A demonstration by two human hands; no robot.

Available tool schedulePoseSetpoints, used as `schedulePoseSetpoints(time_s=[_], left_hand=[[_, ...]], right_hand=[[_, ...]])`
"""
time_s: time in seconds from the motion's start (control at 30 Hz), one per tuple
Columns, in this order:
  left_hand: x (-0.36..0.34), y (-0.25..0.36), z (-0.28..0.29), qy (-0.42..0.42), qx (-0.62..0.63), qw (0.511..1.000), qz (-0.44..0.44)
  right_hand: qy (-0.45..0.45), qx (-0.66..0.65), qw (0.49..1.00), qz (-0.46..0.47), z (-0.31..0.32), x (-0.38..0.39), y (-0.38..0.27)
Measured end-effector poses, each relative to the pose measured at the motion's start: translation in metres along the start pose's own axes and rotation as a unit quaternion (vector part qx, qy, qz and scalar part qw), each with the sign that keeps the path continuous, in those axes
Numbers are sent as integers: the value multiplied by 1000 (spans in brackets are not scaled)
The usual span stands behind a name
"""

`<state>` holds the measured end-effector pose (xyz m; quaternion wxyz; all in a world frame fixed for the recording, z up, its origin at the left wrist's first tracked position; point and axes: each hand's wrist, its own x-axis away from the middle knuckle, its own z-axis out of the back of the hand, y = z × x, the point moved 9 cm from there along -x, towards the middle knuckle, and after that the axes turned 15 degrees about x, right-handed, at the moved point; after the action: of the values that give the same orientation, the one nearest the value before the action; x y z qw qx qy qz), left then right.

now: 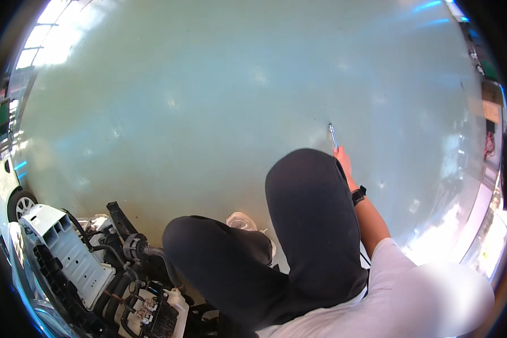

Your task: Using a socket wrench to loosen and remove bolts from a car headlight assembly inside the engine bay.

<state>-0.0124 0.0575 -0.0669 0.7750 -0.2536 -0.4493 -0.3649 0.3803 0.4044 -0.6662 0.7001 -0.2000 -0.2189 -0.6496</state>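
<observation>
My right hand (pixel 344 161) is closed around the handle of a slim, shiny metal ratchet wrench (pixel 333 136). The tool's head points away from me, over the greenish floor. My right knee partly hides the fingers and the grip end. A dark watch is on my right wrist. My left hand does not show anywhere in the view.
My bent legs in dark trousers (pixel 315 219) fill the lower middle, with a light shoe (pixel 241 220) beneath. At lower left stands a vehicle's exposed front (pixel 90 262) with hoses and a white metal panel. A car wheel (pixel 22 204) shows at far left.
</observation>
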Motion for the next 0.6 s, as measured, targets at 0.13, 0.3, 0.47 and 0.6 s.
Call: schedulePoseSetpoints(time_s=[0.13, 0.3, 0.47, 0.6], left_hand=[[5, -1, 2, 32, 9, 999, 1], [6, 7, 7, 39, 35, 998, -40], [6, 10, 13, 59, 49, 996, -50], [3, 12, 18, 60, 73, 994, -48]], right_hand=[[33, -35, 999, 23, 7, -1, 2], [19, -182, 982, 37, 1, 1, 22], [-35, -374, 919, 118, 5, 26, 14], [-39, -411, 902, 128, 66, 57, -15]])
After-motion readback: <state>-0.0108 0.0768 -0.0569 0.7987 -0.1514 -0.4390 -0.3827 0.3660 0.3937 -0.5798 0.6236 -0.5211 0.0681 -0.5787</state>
